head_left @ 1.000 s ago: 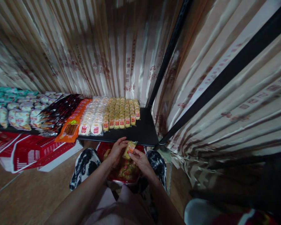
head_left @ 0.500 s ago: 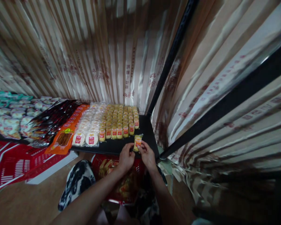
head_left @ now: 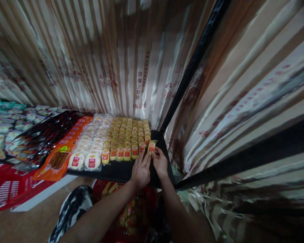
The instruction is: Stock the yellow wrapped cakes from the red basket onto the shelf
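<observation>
My right hand pinches a small yellow packaged snack with a red label, held upright at the right end of the front row. Beside it my left hand stretches its fingers toward the front packets, its fingertips close to or touching the snack's left side. Rows of matching yellow packets stand tightly lined up on the black shelf. Below my forearms, a red basket holds more yellow packets, partly hidden by my arms.
Left of the yellow packets lie round white packaged cakes, an orange snack pack and dark glossy packs. Red baskets stand lower left. A pleated curtain hangs behind, with black metal posts at the right.
The snack has moved from in front of the rows to their right end. My left hand has gone from curled beside it to fingers stretched out. The view has shifted slightly.
</observation>
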`<state>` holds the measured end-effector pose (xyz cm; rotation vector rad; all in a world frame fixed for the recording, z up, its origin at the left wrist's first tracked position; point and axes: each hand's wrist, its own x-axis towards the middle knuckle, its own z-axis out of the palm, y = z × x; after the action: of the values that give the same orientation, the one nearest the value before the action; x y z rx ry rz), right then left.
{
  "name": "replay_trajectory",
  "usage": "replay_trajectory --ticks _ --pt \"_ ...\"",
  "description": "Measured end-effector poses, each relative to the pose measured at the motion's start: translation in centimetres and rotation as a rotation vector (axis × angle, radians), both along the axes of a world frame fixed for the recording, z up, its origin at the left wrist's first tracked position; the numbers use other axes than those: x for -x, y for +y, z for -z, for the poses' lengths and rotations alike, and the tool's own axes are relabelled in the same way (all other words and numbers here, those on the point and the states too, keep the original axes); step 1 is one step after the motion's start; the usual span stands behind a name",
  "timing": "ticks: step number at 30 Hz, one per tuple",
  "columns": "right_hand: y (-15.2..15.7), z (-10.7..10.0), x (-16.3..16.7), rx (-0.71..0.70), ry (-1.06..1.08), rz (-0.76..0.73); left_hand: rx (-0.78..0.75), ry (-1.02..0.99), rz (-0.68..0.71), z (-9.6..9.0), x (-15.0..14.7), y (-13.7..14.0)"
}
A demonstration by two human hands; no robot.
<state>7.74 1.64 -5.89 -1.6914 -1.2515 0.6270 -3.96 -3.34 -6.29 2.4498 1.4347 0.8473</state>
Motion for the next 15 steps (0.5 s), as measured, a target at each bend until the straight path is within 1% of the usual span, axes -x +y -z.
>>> replay_trajectory --ticks 4,7,15 --pt "1.1 0.8 0.3 0.02 0.015 -0.036 -0.052 0.059 0.001 0.6 0.4 0.8" --pt "1.4 1.2 0.5 -0.014 -0.027 -0.039 -0.077 0.074 0.0 1.1 0.6 1.0" --pt "1.6 1.4 1.3 -0.045 -0.101 -0.007 -0.149 0.139 -0.041 1.9 0.4 1.1"
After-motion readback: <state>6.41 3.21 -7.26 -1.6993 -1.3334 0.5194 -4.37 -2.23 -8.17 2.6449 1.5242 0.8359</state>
